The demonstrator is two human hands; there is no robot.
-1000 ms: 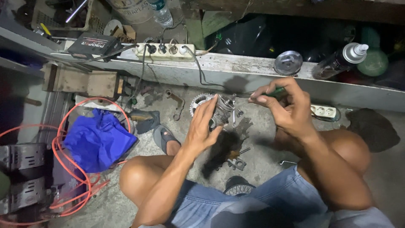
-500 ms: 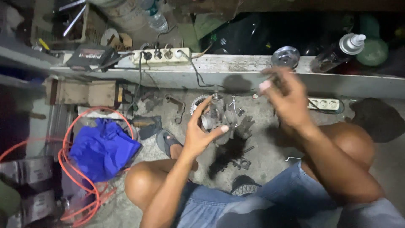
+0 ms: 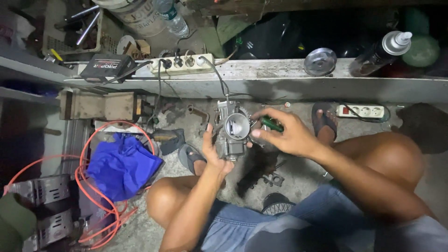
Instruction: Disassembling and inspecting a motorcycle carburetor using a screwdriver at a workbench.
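Your left hand grips the grey metal carburettor upright, bore facing you (easy access), while your right hand pinches a green-handled screwdriver against it.

A single head-worn camera looks steeply down from close above. The left hand and right hand meet at frame centre, knees and denim shorts fill the bottom, and the concrete ledge crosses the upper part.
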